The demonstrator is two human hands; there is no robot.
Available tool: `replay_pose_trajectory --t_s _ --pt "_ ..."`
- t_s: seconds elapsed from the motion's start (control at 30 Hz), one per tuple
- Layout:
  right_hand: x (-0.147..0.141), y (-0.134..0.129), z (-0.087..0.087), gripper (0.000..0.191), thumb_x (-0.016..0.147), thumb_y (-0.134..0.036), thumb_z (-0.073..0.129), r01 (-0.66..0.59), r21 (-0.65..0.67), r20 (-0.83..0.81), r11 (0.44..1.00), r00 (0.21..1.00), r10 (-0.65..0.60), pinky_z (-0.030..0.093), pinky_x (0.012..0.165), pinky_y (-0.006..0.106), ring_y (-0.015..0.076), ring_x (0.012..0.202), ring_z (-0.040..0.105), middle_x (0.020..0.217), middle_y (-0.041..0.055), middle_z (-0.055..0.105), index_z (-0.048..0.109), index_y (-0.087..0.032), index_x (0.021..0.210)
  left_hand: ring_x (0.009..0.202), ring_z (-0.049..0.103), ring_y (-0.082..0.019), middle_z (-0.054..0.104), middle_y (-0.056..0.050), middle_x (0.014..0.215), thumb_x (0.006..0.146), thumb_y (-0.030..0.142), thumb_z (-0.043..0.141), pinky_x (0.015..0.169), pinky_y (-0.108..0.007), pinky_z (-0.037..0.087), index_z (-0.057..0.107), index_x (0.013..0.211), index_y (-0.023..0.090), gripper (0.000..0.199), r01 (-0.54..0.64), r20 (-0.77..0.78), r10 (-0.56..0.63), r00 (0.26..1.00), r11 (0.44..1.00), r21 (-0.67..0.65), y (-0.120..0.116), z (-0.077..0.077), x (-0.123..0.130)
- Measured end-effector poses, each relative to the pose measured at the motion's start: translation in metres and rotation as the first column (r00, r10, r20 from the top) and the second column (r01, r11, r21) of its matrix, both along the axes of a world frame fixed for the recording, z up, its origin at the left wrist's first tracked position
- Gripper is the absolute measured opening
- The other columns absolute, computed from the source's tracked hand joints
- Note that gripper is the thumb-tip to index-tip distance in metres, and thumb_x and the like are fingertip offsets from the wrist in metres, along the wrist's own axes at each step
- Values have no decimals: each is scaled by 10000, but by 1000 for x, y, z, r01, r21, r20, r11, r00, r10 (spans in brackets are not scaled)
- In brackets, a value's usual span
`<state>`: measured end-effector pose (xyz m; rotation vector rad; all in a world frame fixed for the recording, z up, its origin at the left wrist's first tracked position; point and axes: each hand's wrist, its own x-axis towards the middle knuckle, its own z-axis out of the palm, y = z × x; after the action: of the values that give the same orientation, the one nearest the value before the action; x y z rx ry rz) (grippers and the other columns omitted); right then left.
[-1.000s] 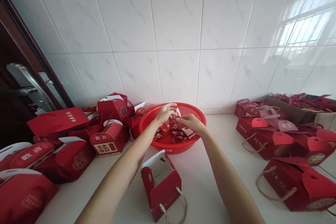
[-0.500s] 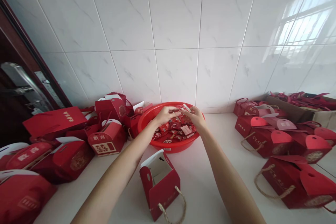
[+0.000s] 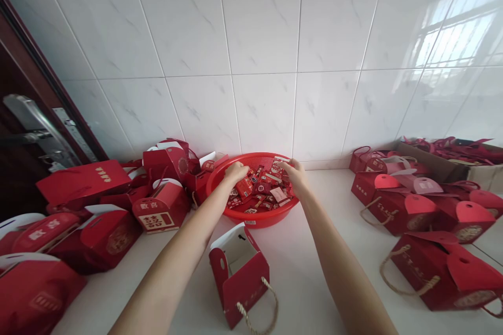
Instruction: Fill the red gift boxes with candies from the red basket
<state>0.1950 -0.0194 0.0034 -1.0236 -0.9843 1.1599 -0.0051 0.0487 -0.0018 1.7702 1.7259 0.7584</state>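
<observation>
A white tiled wall (image 3: 263, 36) fills the upper half of the frame, its upper right reflecting a window. Below it a white counter (image 3: 314, 277) runs across the lower half. A dark door (image 3: 19, 183) with a metal handle stands at the left edge. Many red gift boxes (image 3: 98, 238) crowd the lower left, and a second cluster of boxes (image 3: 448, 272) occupies the lower right. Behind that cluster, at the right edge, a cardboard carton (image 3: 428, 161) holds dark red ribbons (image 3: 463, 152). A red plastic basket (image 3: 271, 220) sits at the centre, filled with small wrapped packets (image 3: 261, 187). Nearer, at bottom centre, one open red box with a rope handle (image 3: 247, 293) stands upright.

The person's hands are apart. The left hand (image 3: 236, 171) is over the basket's left side; whether it grips anything cannot be told. The right hand (image 3: 295, 175), at the basket's right side, pinches a red-and-white packet (image 3: 279, 164) between thumb and fingers.
</observation>
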Motion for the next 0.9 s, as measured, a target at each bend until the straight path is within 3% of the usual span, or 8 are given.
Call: replay_pose_trajectory --t_s 0.07,0.13,0.33,0.47,0.6,0.7,0.8,0.9 --pt "0 1 -1 260 667 -358 736 2 -3 16 1000 1000 -2 504 524 226 134 593 622 654 -24 656 536 -218 754 779 643 -302 595 -58 550 700 289 630 643 -333 421 597 640 188 121 -74 -69 70 995 995 -61 8 -7 -6" --pt "0 2 -2 267 656 -374 738 -14 1 7 1000 1000 14 510 520 236 148 608 632 669 -14 667 554 -215 767 719 637 -300 517 -34 457 630 221 656 618 -333 403 536 548 204 147 -114 -111 102 989 988 -106 13 -13 -7" --pt "-1 4 -5 264 674 -430 700 -34 47 -12 998 999 35 525 538 250 155 624 638 692 -10 667 619 -204 785 606 599 -253 432 0 396 621 223 638 571 -330 403 514 512 213 166 -52 -87 38 995 985 -166 16 -14 -7" --pt "-1 3 -4 256 679 -442 696 -23 68 -12 997 1000 23 501 510 242 146 591 614 654 -11 645 632 -199 728 549 584 -207 548 -18 480 645 325 666 528 -307 414 539 542 204 203 64 -9 -68 998 977 -204 6 -5 -12" --pt "-1 3 -3 254 692 -442 687 -26 61 7 998 1000 26 481 495 234 137 561 592 617 -8 629 635 -193 688 617 650 -189 681 -26 653 598 406 757 586 -279 468 648 707 195 260 216 26 -216 976 943 -255 -2 5 -10" --pt "-1 3 -3 262 695 -443 683 -32 62 19 998 999 31 457 474 234 125 521 556 571 -21 594 613 -194 649 635 678 -213 705 -24 687 508 444 831 584 -275 471 668 790 204 405 270 -48 -298 953 913 -304 1 8 -5" --pt "-2 4 -4 261 700 -447 674 -28 65 23 997 999 27 458 482 234 121 521 552 581 -24 595 620 -194 662 710 679 -239 714 -23 743 385 377 882 579 -256 445 655 779 207 485 246 -185 -299 936 933 -261 10 6 -2" --pt "-2 5 -4 260 700 -445 672 -20 66 14 998 1000 19 462 486 226 122 538 565 600 -16 610 629 -190 677 863 653 -242 715 -30 837 464 371 838 627 -228 426 646 747 209 379 231 -290 -261 921 964 -135 17 1 0"
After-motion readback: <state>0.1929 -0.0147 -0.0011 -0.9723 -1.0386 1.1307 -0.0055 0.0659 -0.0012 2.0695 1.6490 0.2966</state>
